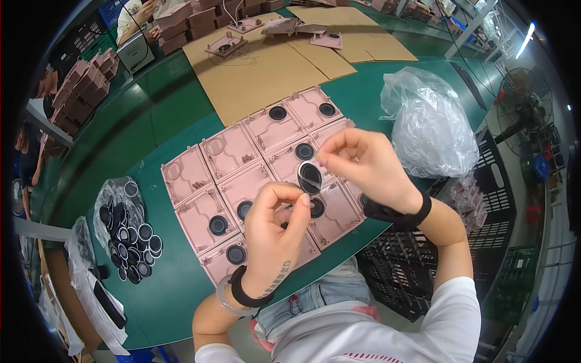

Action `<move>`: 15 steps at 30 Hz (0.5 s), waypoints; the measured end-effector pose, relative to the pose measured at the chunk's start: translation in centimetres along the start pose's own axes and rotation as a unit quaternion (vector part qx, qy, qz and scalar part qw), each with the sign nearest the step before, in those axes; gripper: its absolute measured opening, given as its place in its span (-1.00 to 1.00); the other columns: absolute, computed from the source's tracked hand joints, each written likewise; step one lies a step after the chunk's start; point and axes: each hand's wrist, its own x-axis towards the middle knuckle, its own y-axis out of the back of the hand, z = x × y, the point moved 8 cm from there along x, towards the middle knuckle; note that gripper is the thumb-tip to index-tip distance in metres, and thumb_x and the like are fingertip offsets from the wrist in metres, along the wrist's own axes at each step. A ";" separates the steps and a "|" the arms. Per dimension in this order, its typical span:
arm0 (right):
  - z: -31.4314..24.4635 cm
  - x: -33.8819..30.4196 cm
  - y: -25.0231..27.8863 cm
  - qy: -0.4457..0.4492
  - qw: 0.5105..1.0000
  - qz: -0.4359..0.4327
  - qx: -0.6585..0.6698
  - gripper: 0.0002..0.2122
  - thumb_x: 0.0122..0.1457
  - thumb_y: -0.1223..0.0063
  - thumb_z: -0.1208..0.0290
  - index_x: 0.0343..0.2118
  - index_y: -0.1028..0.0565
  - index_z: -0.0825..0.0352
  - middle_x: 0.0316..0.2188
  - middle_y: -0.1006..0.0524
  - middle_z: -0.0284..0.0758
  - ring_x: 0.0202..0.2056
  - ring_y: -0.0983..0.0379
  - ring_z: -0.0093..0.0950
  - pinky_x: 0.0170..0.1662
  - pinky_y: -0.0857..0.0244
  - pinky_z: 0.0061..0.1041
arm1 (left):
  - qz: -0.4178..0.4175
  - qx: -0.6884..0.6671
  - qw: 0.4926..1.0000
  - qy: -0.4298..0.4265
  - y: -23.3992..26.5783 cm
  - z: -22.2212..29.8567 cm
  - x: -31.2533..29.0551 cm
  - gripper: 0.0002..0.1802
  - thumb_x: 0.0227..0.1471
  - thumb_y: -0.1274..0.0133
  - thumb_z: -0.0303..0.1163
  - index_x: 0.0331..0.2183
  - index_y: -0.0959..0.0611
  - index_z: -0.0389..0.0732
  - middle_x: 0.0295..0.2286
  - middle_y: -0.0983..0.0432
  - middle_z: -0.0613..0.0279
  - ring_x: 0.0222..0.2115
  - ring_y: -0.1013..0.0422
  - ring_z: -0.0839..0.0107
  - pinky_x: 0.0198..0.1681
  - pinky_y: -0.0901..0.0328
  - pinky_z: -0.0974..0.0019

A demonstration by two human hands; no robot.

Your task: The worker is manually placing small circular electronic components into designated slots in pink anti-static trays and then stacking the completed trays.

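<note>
Between my hands is a small black disc [310, 177] with a pale rim, like a little speaker, tilted above the pink panels. My left hand [273, 221] is closed in a pinch at its lower edge. The thumb and index finger of my right hand [363, 158] are pressed together just beside its upper rim; what they grip is too small to make out. Below lie pink plastic panels [245, 145] in rows, edge to edge. Several hold a black disc, such as the disc [218, 225] at left and another disc [278, 113] at the back. My hands hide part of the panels.
A heap of black discs [130, 245] spills from a clear bag at left on the green table [163, 302]. A bulky clear plastic bag [433, 127] is at right. Cardboard sheets [254, 78] with more pink parts lie behind. Black crates [399, 266] and a fan [523, 106] stand off the table.
</note>
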 end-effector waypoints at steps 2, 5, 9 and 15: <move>0.3 0.1 -0.2 -0.007 0.998 -0.023 0.051 -0.90 0.07 -0.14 0.52 -0.37 -0.48 0.39 -0.44 -0.50 -0.43 -0.48 -0.39 -0.67 -0.38 -0.26 -0.74 | 0.002 -0.030 0.999 0.023 0.0 -0.3 0.0 -0.95 0.11 0.02 -0.55 -0.32 -0.46 -0.30 -0.38 -0.39 0.31 -0.37 -0.37 0.62 -0.42 -0.31 0.58; 0.5 0.1 -1.0 -0.026 0.985 -0.068 0.155 -0.86 0.14 -0.08 0.47 -0.26 -0.45 0.38 -0.36 -0.49 -0.40 -0.37 -0.40 -0.67 -0.26 -0.28 -0.68 | 0.003 -0.051 0.998 0.042 0.1 -0.6 0.1 -0.95 0.12 0.03 -0.53 -0.32 -0.45 -0.29 -0.38 -0.39 0.31 -0.37 -0.39 0.62 -0.42 -0.31 0.58; -1.2 -0.1 -1.6 0.051 0.945 -0.107 0.305 -0.76 0.19 0.01 0.44 -0.10 -0.35 0.35 -0.23 -0.44 -0.30 -0.21 -0.36 -0.60 -0.15 -0.26 -0.57 | -0.004 -0.062 0.996 0.062 0.1 -0.9 0.2 -0.94 0.13 0.04 -0.51 -0.32 -0.45 -0.27 -0.38 -0.41 0.30 -0.38 -0.40 0.62 -0.42 -0.30 0.57; -2.1 -1.3 -2.6 0.055 0.815 -0.226 0.531 -0.72 0.21 0.06 0.38 -0.03 -0.30 0.30 -0.18 -0.41 -0.25 -0.22 -0.33 -0.56 -0.22 -0.24 -0.57 | -0.048 -0.098 0.988 0.106 -0.2 -1.2 0.0 -0.93 0.15 0.05 -0.46 -0.30 -0.44 -0.23 -0.37 -0.46 0.26 -0.40 -0.40 0.62 -0.45 -0.26 0.61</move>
